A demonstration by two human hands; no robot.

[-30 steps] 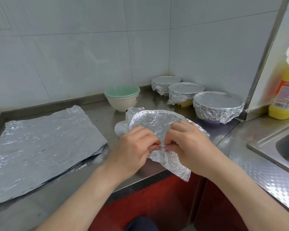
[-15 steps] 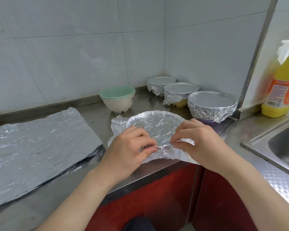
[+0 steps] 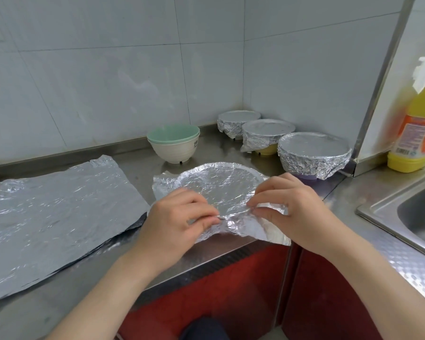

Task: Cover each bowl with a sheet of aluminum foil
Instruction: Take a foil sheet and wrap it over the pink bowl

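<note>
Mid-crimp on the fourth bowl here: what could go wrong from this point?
1. The left hand and right hand both pinch the foil at the near rim; pulling apart could tear it.
2. The bowl sits close to the counter edge with foil overhanging; a tug toward the person might slide it off.
3. The far-left foil corner flares out, so the cover may sit loose.

Single head-worn wide-angle view. Looks forward and down from above front edge of counter (image 3: 209, 146), facing tiled wall corner (image 3: 243, 69). Close range: forearms enter from bottom, left hand (image 3: 179, 222) and right hand (image 3: 292, 212) near frame centre. Sink (image 3: 374, 212) cut by right edge. Straight lines lean toward frame edges.
</note>
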